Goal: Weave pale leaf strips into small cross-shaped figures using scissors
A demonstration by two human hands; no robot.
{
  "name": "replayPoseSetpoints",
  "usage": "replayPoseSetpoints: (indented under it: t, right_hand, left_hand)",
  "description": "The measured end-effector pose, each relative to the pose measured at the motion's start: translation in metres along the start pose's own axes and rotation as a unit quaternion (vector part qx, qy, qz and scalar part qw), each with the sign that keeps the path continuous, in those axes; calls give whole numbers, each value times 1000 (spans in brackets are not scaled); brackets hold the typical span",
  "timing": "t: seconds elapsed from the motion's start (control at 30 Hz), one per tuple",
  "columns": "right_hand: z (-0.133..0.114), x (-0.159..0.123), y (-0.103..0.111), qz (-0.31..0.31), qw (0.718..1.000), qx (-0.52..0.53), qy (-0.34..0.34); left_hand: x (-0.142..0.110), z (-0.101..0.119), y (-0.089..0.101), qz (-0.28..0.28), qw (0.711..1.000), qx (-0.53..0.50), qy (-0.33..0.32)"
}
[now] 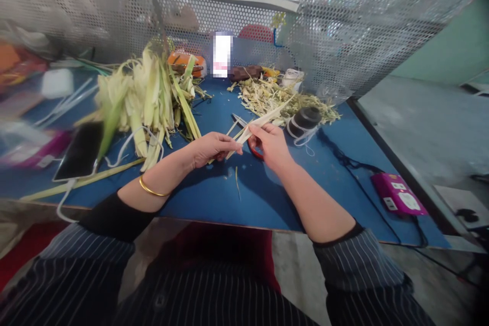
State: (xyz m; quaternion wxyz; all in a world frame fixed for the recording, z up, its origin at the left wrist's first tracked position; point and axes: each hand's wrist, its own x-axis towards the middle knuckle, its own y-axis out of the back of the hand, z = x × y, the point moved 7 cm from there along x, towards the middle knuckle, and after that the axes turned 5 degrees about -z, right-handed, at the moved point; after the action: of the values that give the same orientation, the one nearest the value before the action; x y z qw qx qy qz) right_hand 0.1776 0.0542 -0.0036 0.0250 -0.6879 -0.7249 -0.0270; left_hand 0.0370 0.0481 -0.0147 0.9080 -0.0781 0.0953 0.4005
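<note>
Over the middle of the blue table (206, 201), a pale husk strip (273, 114) is held up between both hands, its long axis slanting, the far tip toward two o'clock and the near end toward eight. Taking the hands as the clock's centre, the magenta power block (399, 194) sits between three and four o'clock; its pale label is too small to read.

The left hand (212, 150) comes in from eight o'clock, fingers curled under, thumb and fingers pinching the strip's near end. The right hand (271, 145) reaches from four o'clock, wrist bent inward, thumb and forefinger pinching the strip partway along. Red-handled scissors (255, 151) lie beneath the right hand, partly hidden by it. Whole husks (147, 97) are heaped at ten o'clock, shredded pieces (263, 96) between one and two, and a black spool (308, 116) just past two.
</note>
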Motion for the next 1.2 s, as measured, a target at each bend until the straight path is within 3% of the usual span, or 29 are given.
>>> replayPoseSetpoints:
  t: [0.1, 0.17, 0.2, 0.27, 0.33, 0.43, 0.6, 0.77, 0.9, 1.03, 1.13, 1.2]
  right_hand:
    - [-8, 0, 3, -33, 997, -68, -4]
    - [-15, -1, 12, -34, 972, -235, -1]
    - [-19, -1, 18, -19, 935, -353, 4]
    - [-23, -2, 28, 12, 829, -559, -5]
    - [-16, 0, 32, -6, 745, -665, -42]
    - [-1, 5, 32, -70, 698, -709, -80]
    - [7, 11, 32, -127, 705, -693, -79]
    - [6, 7, 33, -121, 694, -706, -79]
    - [-2, 4, 40, -115, 731, -668, -80]
    - [-16, 5, 52, -54, 778, -621, -72]
    - [-21, 8, 65, 49, 802, -590, -83]
    - [-26, 9, 71, 129, 833, -535, -51]
  left_hand:
    - [1, 3, 3, 14, 1000, -16, -10]
    - [1, 8, 13, 72, 996, -23, -38]
    - [0, 11, 19, 107, 992, -22, -56]
    - [-2, 16, 29, 168, 982, -14, -90]
    - [-4, 19, 37, 209, 971, -14, -116]
    - [-6, 21, 42, 240, 961, -25, -138]
    - [-8, 21, 46, 265, 949, -56, -159]
    - [-7, 18, 53, 278, 944, -82, -157]
    - [-7, 15, 61, 312, 931, -95, -161]
    - [-6, 7, 67, 331, 921, -149, -142]
    - [-6, 6, 67, 326, 919, -177, -134]
    - [-7, 6, 66, 326, 918, -181, -138]
